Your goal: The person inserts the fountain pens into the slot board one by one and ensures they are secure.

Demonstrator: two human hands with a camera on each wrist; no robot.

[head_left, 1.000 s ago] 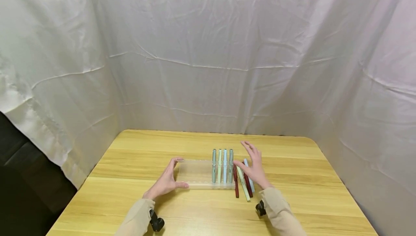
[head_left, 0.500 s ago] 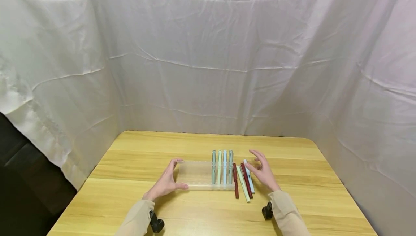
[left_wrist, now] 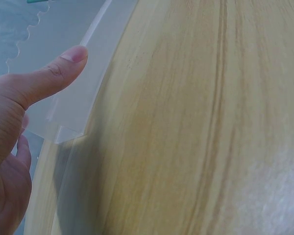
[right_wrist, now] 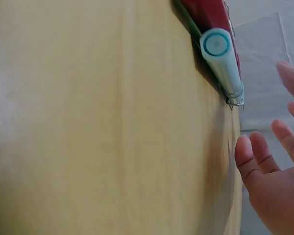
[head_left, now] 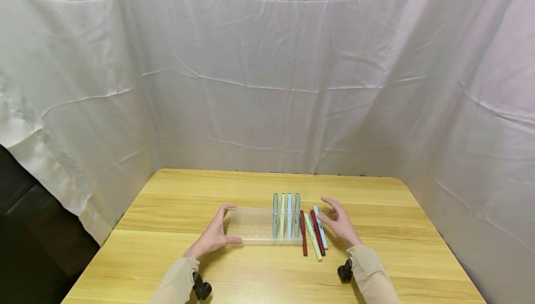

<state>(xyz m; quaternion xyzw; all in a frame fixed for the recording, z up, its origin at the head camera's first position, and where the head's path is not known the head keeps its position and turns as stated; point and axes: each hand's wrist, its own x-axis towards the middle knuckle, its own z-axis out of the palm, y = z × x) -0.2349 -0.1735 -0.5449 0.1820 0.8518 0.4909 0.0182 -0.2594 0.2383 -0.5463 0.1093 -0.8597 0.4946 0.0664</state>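
My left hand (head_left: 212, 234) holds the left end of a clear plastic pen rack (head_left: 251, 222), thumb on the near edge and fingers at the far edge. The left wrist view shows the thumb lying on the rack's wall (left_wrist: 73, 98). On the rack's right half stand two grey-green pens (head_left: 275, 222), a pale green pen (head_left: 282, 220) and a light blue pen (head_left: 289, 220) in a row. My right hand (head_left: 340, 224) hovers with parted, loosely bent fingers beside a loose light blue pen (head_left: 323, 239). Nothing is between its fingers in the right wrist view.
Loose on the wooden table (head_left: 267, 271), right of the rack, lie two dark red pens (head_left: 304, 241) and another pale green pen (head_left: 314, 241). Grey-white cloth (head_left: 267, 85) hangs around the table's back and sides. A black object (head_left: 33, 229) stands beyond the left edge.
My right hand has moved right, away from the rack's end to the outermost loose pen, and has barely shifted in the last half second. The left hand and rack stay put.
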